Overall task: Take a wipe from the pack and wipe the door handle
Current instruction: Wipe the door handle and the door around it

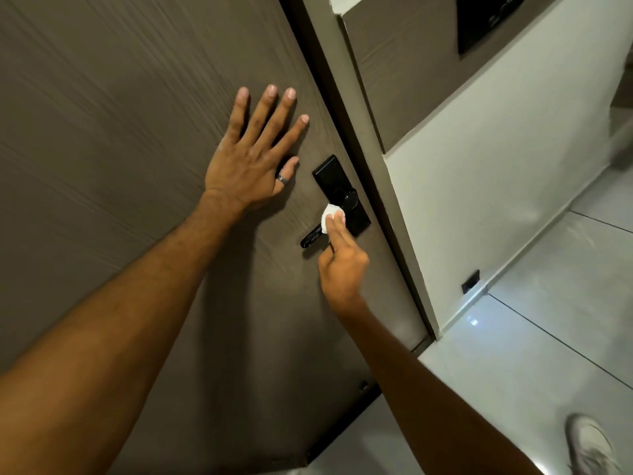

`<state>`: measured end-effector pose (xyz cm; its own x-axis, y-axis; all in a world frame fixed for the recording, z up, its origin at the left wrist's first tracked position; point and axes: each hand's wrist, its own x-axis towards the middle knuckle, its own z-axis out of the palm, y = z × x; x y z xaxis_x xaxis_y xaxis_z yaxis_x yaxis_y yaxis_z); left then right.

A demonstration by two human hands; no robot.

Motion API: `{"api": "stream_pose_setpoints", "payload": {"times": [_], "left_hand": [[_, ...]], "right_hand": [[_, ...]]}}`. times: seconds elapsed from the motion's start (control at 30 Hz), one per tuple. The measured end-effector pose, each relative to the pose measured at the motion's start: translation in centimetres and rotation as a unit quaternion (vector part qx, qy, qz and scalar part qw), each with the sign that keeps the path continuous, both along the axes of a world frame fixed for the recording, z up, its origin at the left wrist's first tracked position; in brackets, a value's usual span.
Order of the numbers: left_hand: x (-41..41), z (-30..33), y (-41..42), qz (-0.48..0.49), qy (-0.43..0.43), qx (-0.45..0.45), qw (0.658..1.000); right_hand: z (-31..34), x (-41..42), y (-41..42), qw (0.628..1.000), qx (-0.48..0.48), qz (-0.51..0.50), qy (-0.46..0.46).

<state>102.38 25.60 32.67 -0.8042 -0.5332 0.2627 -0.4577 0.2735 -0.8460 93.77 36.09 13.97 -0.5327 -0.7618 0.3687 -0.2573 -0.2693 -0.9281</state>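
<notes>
A black lever door handle [310, 237] on a black lock plate [330, 176] sits near the right edge of a dark brown door [102, 132]. My right hand [342, 262] presses a small folded white wipe [328, 216] against the lever with its fingertips, close to the plate. My left hand [253, 149] lies flat on the door, fingers spread, up and left of the handle; it holds nothing and wears a ring on the thumb. No wipe pack is in view.
The door frame [373, 173] runs diagonally right of the handle. Beyond it are a white wall [496, 173], a black panel [486, 22] high up, a small black socket [471, 282] low down, and a glossy tiled floor [548, 354]. A white shoe [591, 443] shows at bottom right.
</notes>
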Motion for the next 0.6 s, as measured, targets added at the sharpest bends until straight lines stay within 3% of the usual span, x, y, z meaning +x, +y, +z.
{"api": "stream_pose_setpoints", "payload": {"times": [0.2, 0.43, 0.53, 0.6], "left_hand": [[0.0, 0.0, 0.1, -0.002, 0.001, -0.002, 1.000], [-0.1, 0.0, 0.2, -0.008, 0.008, 0.002, 1.000], [0.0, -0.1, 0.2, -0.007, 0.010, 0.005, 1.000], [0.0, -0.1, 0.2, -0.008, 0.005, -0.006, 1.000]], "right_hand": [[-0.2, 2.4, 1.9, 0.999, 0.006, 0.032, 0.024], [-1.5, 2.7, 4.3, 0.989, 0.000, 0.149, -0.002], [-1.7, 0.5, 4.5, 0.955, 0.061, 0.200, -0.210], [-1.6, -1.9, 3.8, 0.855, 0.128, 0.235, -0.445]]}}
